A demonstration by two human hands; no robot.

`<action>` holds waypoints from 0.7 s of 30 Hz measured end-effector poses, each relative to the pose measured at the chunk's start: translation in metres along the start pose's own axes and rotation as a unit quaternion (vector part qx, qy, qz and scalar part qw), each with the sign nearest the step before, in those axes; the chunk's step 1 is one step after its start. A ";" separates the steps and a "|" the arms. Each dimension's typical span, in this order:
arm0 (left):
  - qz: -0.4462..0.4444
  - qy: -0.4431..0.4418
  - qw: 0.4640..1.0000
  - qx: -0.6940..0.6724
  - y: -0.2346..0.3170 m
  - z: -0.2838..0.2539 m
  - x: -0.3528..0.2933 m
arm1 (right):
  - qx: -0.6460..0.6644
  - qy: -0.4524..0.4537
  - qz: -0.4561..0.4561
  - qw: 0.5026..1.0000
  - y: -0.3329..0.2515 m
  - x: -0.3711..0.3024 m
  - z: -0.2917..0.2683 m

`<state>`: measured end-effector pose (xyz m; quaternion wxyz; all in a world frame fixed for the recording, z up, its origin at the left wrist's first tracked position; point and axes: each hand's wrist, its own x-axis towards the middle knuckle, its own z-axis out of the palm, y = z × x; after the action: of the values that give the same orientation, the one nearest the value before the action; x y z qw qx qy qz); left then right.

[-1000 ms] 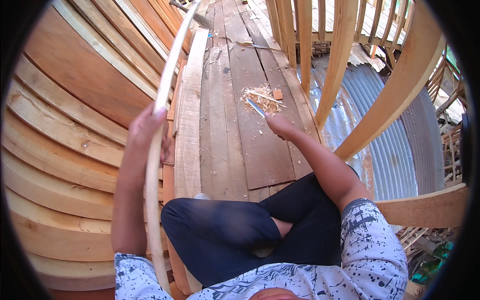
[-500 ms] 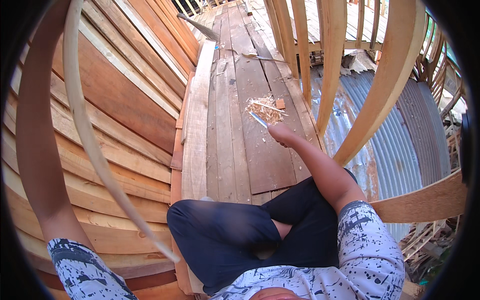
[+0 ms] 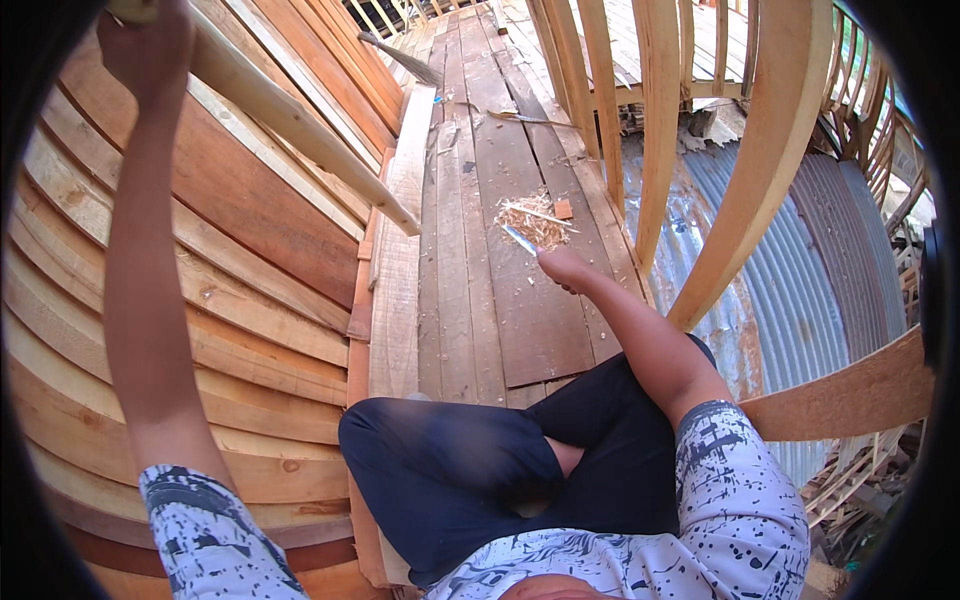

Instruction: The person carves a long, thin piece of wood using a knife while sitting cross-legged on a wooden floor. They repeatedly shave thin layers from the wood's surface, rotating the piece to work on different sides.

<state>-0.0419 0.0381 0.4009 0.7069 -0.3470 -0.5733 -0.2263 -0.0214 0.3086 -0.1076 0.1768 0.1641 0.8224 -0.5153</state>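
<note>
Left grip (image 3: 148, 48): fingers wrapped round the upper end of the pole; fingertip detail lost at the dark rim of my view.
Pole (image 3: 300, 128): in the left grip, slanting from it to the right and back toward the body; free end well out to the grip's right.
Pole free end: over the pale plank (image 3: 398, 300); I cannot tell whether it touches.
Nearer hand to free end: the right one; the free end lies left of the right grip, apart from the blade.
Right grip (image 3: 565, 268): fist closed about the knife (image 3: 520, 240), handle hidden from me.
Blade: ahead and left of the right grip, toward the shavings (image 3: 522, 212); contact unclear to me.
Left arm (image 3: 150, 300): reached far forward, nearly straight, left of the body.
Right arm (image 3: 640, 318): forward and inward, fist over the floorboards (image 3: 490, 320).
Small block (image 3: 563, 209): just ahead of the right grip, beside the shavings.
Stacked boards (image 3: 260, 280): right of the left forearm and beneath the pole.
Metal sheeting (image 3: 790, 290): well right of the right grip, beyond the posts (image 3: 655, 140).
</note>
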 end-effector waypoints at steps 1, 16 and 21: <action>0.034 0.046 0.997 0.058 -0.019 0.002 -0.022 | -0.018 0.003 -0.006 1.000 -0.003 -0.002 0.002; -0.189 0.039 0.977 0.091 -0.077 0.020 -0.163 | -0.277 -0.225 -0.451 0.818 0.004 -0.034 0.142; -0.205 0.043 0.978 0.017 -0.048 0.053 -0.165 | -0.283 -0.029 -0.430 0.857 0.066 0.033 0.157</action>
<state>-0.1508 0.0340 0.2582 0.6750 -0.2001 -0.6052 -0.3716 -0.0013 0.1971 -0.2389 0.0005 -0.2782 0.9157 -0.2898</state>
